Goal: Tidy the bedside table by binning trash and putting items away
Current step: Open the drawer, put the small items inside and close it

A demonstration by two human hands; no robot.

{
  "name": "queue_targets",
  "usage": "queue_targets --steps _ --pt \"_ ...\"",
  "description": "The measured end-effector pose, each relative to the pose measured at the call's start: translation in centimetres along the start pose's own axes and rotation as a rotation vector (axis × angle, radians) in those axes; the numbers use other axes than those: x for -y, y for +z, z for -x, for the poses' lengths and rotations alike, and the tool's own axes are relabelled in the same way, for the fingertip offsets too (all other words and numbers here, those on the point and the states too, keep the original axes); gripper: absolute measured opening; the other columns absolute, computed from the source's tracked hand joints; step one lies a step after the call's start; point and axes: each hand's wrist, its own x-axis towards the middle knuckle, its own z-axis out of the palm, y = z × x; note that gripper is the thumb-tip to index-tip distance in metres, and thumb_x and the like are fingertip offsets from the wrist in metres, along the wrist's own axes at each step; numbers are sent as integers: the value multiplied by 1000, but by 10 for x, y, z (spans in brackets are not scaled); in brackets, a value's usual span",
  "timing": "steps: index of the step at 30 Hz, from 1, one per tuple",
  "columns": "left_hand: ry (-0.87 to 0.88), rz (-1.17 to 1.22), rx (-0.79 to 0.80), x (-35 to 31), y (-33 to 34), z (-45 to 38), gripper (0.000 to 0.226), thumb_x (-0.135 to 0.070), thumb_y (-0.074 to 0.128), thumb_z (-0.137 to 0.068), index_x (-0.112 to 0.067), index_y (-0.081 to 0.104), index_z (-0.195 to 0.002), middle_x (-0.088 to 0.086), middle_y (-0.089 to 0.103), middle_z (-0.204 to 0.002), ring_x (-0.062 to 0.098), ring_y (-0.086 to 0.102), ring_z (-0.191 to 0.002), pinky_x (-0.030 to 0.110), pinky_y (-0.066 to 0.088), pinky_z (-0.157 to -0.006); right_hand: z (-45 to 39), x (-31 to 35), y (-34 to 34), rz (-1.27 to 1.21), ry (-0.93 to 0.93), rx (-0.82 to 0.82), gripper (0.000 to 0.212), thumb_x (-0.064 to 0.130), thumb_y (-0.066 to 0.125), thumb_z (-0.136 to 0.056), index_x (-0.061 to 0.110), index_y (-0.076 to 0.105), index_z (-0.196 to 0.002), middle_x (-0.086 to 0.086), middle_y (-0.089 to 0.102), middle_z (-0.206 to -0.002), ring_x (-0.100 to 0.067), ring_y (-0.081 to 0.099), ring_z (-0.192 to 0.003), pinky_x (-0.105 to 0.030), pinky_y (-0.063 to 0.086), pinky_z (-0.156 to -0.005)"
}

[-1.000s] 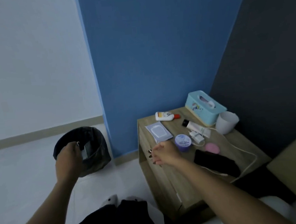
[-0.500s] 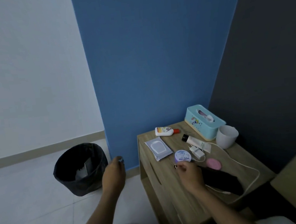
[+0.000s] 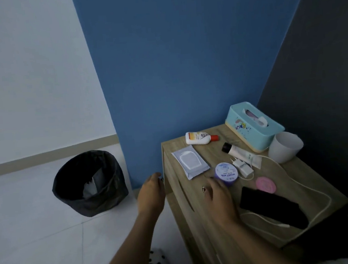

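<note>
The wooden bedside table point(image 3: 198, 214) stands against the blue wall. On it lie a wet-wipe pack point(image 3: 189, 161), a white lotion bottle with a red cap point(image 3: 200, 137), a white tube point(image 3: 240, 152), a purple round jar point(image 3: 226, 173), a white charger with cable point(image 3: 243, 166), a pink disc point(image 3: 265, 184) and a black cloth point(image 3: 271, 206). My right hand point(image 3: 217, 195) hovers over the table, fingers apart, its fingertips just short of the jar. My left hand point(image 3: 151, 192) hangs empty beside the table's left edge. The black bin point(image 3: 89, 182) sits on the floor to the left.
A teal tissue box point(image 3: 253, 125) and a white cup point(image 3: 285, 146) stand at the table's back right by the dark wall. White paper lies inside the bin. Pale tiled floor spreads left of the table. A bed edge shows at lower right.
My left hand has come away from the bin, empty, to the table's left edge. My right hand has moved forward over the table to the purple jar.
</note>
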Motion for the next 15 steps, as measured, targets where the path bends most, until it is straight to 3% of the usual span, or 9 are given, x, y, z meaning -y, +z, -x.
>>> queue_targets --steps 4,9,15 --pt "11 -6 24 4 13 -5 25 -17 42 -97 -12 58 -115 10 65 -112 25 62 -95 36 53 -78 -9 -10 13 103 1 -7 50 33 38 -101 15 36 -148 -2 28 -158 -20 30 -143 -37 37 -111" --pt "23 -25 49 7 22 -10 25 -17 41 -98 -12 58 -115 10 64 -112 26 62 -96 36 53 -79 -8 -23 27 342 -114 -118 56 37 27 -95 8 55 -135 -12 51 -144 -26 47 -135 -41 41 -110" --pt "10 -83 49 27 25 -20 32 -19 41 -98 -13 54 -126 10 63 -122 27 63 -103 40 54 -85 -8 -25 28 388 -128 -131 55 36 29 -94 10 54 -136 -10 52 -144 -24 45 -136 -40 39 -111"
